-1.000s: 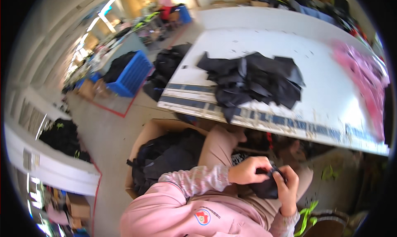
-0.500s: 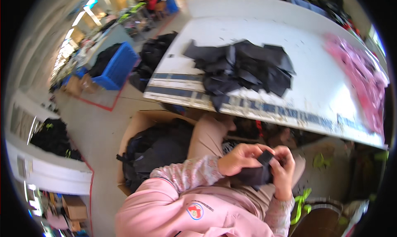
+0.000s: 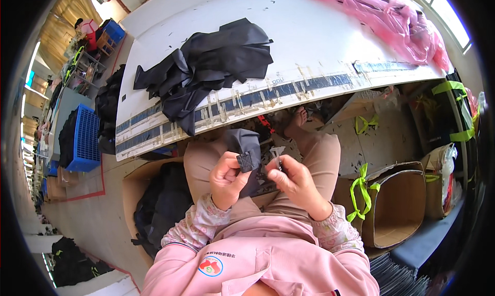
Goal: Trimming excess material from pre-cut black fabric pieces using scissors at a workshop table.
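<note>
My left hand (image 3: 228, 180) is closed on a black fabric piece (image 3: 244, 142). A small, stitched black square tab stands up between its thumb and fingers, and the rest of the cloth hangs behind over my lap. Just to the right, apart from the cloth, my right hand (image 3: 297, 181) is closed around a small metal tool that looks like thread snips (image 3: 277, 152). Its pale tip points up and away from me, while its lower part is hidden in my fingers. On the white table beyond lies a loose heap of black fabric pieces (image 3: 221, 53).
A cardboard box of black fabric (image 3: 162, 208) stands by my left leg. To my right is an open cardboard box (image 3: 397, 208) with a neon-green strip (image 3: 359, 195) tied on it. Pink plastic sheeting (image 3: 392, 25) lies at the table's far right. A blue crate (image 3: 85, 141) stands left.
My view has swung to the right. Both hands were together at the cloth; now the right hand is apart from it with the small metal tool showing, and the left holds the cloth alone.
</note>
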A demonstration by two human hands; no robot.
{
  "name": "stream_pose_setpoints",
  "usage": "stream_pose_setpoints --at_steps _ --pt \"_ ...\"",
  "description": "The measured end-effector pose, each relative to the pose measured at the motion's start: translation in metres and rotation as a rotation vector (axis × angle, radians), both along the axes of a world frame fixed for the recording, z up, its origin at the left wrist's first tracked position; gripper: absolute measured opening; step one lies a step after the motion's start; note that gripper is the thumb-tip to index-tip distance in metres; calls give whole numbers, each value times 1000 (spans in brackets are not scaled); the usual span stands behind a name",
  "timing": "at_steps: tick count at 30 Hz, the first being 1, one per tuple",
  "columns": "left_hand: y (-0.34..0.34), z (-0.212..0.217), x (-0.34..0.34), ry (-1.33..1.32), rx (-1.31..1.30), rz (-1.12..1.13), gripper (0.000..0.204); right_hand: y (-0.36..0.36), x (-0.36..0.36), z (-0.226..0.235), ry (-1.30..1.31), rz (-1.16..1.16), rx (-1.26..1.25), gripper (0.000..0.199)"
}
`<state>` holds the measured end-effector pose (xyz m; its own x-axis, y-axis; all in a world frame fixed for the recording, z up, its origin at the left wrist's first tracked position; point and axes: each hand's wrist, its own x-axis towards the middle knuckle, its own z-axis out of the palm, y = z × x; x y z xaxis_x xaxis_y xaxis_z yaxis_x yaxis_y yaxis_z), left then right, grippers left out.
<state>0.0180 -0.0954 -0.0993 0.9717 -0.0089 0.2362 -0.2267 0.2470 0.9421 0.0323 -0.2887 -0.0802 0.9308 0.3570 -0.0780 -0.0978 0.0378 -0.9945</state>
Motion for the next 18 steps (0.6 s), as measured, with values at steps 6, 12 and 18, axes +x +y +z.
stream_pose_setpoints --at_steps 6,12,18 --pt "0 -7 -1 -94 147 84 15 8 -16 -7 333 268 317 23" --pt "1 -6 -4 -96 241 93 15 17 -15 -10 301 252 327 25" --pt "-5 -8 -3 -120 138 145 13 13 -13 -10 244 201 243 26"
